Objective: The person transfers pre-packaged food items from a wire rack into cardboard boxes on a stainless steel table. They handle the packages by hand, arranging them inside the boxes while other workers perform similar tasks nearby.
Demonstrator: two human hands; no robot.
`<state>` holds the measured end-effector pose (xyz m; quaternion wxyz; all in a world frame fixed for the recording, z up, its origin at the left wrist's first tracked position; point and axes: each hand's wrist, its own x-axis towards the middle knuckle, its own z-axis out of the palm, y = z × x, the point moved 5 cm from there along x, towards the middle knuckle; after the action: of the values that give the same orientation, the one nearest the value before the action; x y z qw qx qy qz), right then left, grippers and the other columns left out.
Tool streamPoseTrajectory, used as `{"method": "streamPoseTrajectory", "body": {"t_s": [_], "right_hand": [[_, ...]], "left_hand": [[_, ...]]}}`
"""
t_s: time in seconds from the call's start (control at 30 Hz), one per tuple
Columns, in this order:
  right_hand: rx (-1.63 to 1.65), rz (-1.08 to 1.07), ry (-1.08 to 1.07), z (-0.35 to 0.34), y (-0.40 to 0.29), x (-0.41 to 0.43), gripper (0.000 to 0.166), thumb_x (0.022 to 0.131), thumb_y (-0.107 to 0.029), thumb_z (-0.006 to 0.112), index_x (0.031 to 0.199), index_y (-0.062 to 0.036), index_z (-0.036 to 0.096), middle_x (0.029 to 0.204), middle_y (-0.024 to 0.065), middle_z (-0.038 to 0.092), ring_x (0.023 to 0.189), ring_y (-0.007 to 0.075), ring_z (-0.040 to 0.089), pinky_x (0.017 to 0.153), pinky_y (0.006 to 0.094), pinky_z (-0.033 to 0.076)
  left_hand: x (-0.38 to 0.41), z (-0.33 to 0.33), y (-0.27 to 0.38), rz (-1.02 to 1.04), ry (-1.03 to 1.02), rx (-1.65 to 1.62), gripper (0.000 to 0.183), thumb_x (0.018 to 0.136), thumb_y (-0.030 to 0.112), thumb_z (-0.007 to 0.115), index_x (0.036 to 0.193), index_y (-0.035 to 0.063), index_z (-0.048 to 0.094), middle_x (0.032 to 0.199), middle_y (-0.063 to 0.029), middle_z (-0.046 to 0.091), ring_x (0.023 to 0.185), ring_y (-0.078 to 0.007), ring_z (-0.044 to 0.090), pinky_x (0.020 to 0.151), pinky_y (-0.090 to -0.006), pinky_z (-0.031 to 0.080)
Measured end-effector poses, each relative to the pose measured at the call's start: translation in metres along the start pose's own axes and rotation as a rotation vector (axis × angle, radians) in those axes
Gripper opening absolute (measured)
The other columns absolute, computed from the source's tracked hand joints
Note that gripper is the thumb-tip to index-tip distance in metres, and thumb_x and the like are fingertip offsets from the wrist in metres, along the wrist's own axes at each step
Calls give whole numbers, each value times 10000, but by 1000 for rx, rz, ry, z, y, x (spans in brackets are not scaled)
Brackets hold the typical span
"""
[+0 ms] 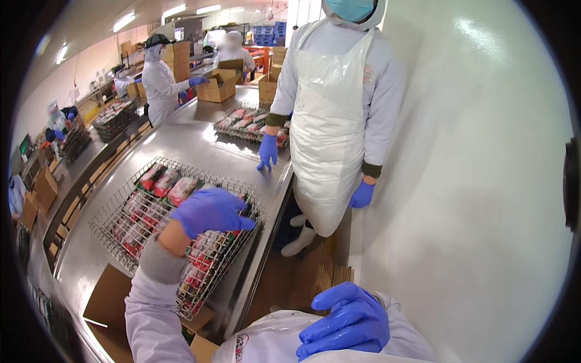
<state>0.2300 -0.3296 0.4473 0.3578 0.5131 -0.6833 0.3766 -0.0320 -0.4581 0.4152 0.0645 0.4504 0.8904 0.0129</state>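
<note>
My left hand [211, 212], in a blue glove, is over the right side of a wire basket [122, 247]. Its thumb and fingers are apart, and nothing is visible in them. Rows of plastic-wrapped packs [183, 189], red, white and dark, lie in the basket; wire mesh crosses in front of many of them. My hand and forearm hide the basket's middle. Close to my apron front is my right hand [349, 320], also gloved in blue, fingers spread and loosely bent, holding nothing. A cardboard box [109, 304] with raised flaps sits beside my left forearm.
A co-worker in a white apron [329, 127] stands ahead, one gloved hand by the edge of the steel table [181, 145]. Farther along is another basket of packs [247, 120] and an open carton [218, 86]. A white wall [454, 181] rises on the right.
</note>
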Motion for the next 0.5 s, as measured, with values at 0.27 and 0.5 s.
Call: {"method": "streamPoseTrajectory", "body": {"t_s": [0.27,0.5], "right_hand": [[-122,-91,128,6,16,0,249,896,-264,636,992,-49,717,979,40,691,908,201,647,926,515,500],[-73,30,85,9,25,-1,265,897,-282,651,1005,-53,726,928,37,675,903,194,645,918,511,507]], "left_hand": [[4,27,-14,-58,-68,-106,561,852,576,619,1163,115,692,1025,-162,710,998,-362,666,910,-448,508],[-3,-48,-1,12,472,-205,409,872,347,710,1239,170,669,779,-136,677,642,-231,642,688,-367,522]]}}
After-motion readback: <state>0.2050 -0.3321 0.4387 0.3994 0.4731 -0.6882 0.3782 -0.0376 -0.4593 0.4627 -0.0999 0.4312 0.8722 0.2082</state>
